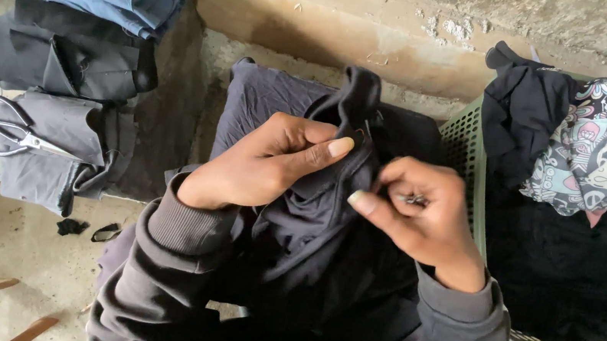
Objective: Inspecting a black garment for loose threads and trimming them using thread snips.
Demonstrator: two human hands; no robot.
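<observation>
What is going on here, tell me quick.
A person sits with a dark garment bunched in the lap. The left hand pinches a fold of it up, while the right hand pinches something small and thin against the cloth; it is too small to make out. Scissors lie on folded grey cloth to the left, beside other folded clothes. A green basket of clothes stands at the right.

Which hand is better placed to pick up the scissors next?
Probably the left hand: the scissors lie on folded grey cloth on that side. The right hand pinches a small metal tool and is farther away. Both now hold the dark garment.
</observation>
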